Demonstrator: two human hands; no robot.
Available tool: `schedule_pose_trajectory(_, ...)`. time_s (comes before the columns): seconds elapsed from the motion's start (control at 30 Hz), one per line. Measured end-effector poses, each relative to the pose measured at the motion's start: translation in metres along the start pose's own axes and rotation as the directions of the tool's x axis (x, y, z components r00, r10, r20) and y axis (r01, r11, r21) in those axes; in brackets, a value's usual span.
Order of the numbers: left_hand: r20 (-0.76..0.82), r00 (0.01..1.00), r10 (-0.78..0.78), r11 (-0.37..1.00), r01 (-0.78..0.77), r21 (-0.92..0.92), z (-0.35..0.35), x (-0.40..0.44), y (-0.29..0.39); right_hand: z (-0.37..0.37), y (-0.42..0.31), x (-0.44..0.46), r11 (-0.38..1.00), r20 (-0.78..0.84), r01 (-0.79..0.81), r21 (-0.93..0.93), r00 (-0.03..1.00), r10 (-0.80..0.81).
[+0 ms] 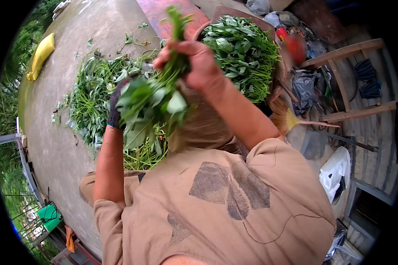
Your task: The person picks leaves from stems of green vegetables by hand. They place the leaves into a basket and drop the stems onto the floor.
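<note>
My bare right hand (199, 64) is closed around the stems of a bunch of leafy greens (150, 106). The cut stem ends stick up above the fist, and the leaves hang down to the left, somewhat blurred. My left hand (115, 104), in a dark glove, is beside the bunch's leaves; its fingers are mostly hidden behind them. A loose, tangled heap of greens (90, 88) spreads on the ground beyond my left hand. More stems (146, 154) lie near my lap. To the right of my right hand is a dense pile of tidier bundled greens (241, 55).
A yellow sack (42, 55) lies on the concrete ground (57, 132) at the far left. On the right are a straw broom (285, 117), a wooden frame (340, 84), black plastic bags (305, 90) and a white bag (336, 172). A reddish board (172, 13) lies ahead.
</note>
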State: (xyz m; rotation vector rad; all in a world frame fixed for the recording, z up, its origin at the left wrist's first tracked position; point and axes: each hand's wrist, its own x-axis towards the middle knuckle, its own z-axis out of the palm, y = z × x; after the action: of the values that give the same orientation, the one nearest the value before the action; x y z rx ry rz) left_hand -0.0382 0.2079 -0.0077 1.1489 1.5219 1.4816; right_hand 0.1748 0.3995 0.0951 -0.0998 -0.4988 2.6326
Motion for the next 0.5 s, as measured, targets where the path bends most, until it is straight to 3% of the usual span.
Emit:
schedule_pose_trajectory(0.03,-0.002,1.000,-0.030,0.991,0.030,0.131,-0.003,-0.012,-0.025,-0.013,-0.025,-0.004,0.995,-0.045,0.063,0.082,0.997,-0.060)
schedule_pose_trajectory(0.07,-0.012,0.974,-0.226,0.970,0.224,-0.097,-0.002,-0.023,-0.036,-0.030,-0.051,-0.010,0.972,-0.033,0.154,0.179,0.988,-0.150)
schedule_pose_trajectory(0.1,-0.021,0.971,-0.236,0.853,0.218,0.474,0.011,-0.028,-0.022,-0.055,-0.076,-0.012,0.953,-0.062,0.222,0.208,0.975,-0.214)
schedule_pose_trajectory(0.13,-0.036,0.970,-0.240,0.445,0.143,0.884,0.024,-0.032,-0.007,-0.074,-0.101,-0.021,0.941,-0.069,0.302,0.152,0.953,-0.294)
schedule_pose_trajectory(0.17,-0.012,0.958,-0.285,0.385,0.126,0.914,0.021,-0.042,-0.013,-0.091,-0.120,-0.029,0.908,-0.292,0.404,0.109,0.886,-0.359)
schedule_pose_trajectory(0.2,0.008,0.944,-0.331,0.324,0.105,0.940,0.018,-0.050,-0.019,-0.128,-0.140,-0.037,0.892,-0.289,0.442,0.091,0.869,-0.402)
schedule_pose_trajectory(0.23,-0.081,0.833,-0.548,0.388,0.338,0.857,0.022,-0.048,-0.009,-0.177,-0.160,-0.035,0.847,-0.401,0.508,-0.160,0.750,-0.526)
schedule_pose_trajectory(0.27,-0.045,0.834,-0.550,0.470,0.355,0.808,0.022,-0.050,-0.003,-0.218,-0.173,-0.046,0.849,-0.397,0.529,0.002,0.779,-0.485)
schedule_pose_trajectory(0.33,0.025,0.839,-0.543,0.620,0.380,0.686,0.022,-0.061,0.003,-0.270,-0.182,-0.057,0.802,-0.636,0.557,-0.215,0.543,-0.548)
schedule_pose_trajectory(0.37,0.037,0.813,-0.581,0.683,0.462,0.566,0.018,-0.069,-0.001,-0.301,-0.182,-0.068,0.769,-0.706,0.582,-0.264,0.427,-0.565)
schedule_pose_trajectory(0.4,0.039,0.823,-0.567,0.673,0.435,0.598,0.018,-0.074,0.001,-0.300,-0.174,-0.071,0.746,-0.824,0.626,-0.226,0.286,-0.489)
schedule_pose_trajectory(0.43,0.051,0.813,-0.580,0.646,0.422,0.636,0.016,-0.079,0.002,-0.318,-0.171,-0.077,0.763,-0.866,0.553,-0.334,0.141,-0.480)
schedule_pose_trajectory(0.47,0.057,0.801,-0.596,0.616,0.411,0.672,0.013,-0.085,0.003,-0.349,-0.168,-0.086,0.840,-0.867,0.342,-0.422,0.119,-0.484)
schedule_pose_trajectory(0.5,0.095,0.818,-0.567,0.482,0.236,0.844,0.010,-0.085,0.001,-0.408,-0.173,-0.096,0.884,-0.876,0.238,-0.403,0.179,-0.448)
